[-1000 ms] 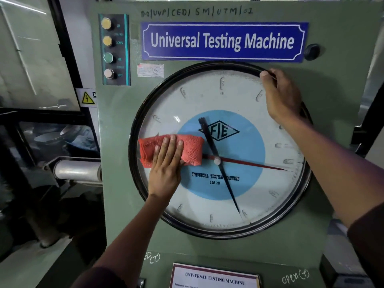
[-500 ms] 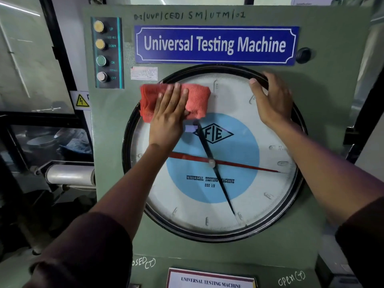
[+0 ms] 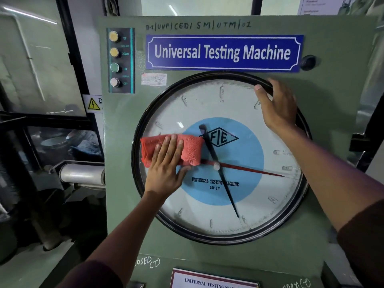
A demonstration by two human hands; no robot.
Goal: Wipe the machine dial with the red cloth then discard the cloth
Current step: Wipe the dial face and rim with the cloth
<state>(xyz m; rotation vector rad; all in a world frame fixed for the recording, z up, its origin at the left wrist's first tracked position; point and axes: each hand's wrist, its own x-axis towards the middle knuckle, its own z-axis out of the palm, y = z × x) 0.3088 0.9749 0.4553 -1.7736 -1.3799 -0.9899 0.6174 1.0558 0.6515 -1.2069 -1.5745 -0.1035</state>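
Note:
The big round machine dial [image 3: 245, 204] with a black rim, white face and blue centre fills the green panel. A folded red cloth [image 3: 189, 148] lies flat against the glass on the dial's left half, level with the hub. My left hand [image 3: 167, 165] presses on the cloth with fingers spread over it and the thumb under its lower edge. My right hand [image 3: 278, 104] rests on the dial's upper right rim, fingers curled over the black ring.
A blue "Universal Testing Machine" nameplate [image 3: 223, 52] sits above the dial. A strip of push buttons [image 3: 118, 60] is at the upper left of the panel. A metal cylinder [image 3: 81, 173] juts out at the left. A black knob [image 3: 308, 62] sits at the upper right.
My left hand swept the cloth from mid-left up to the dial's top left, then back down to the left of the hub. My right hand stayed on the upper right rim.

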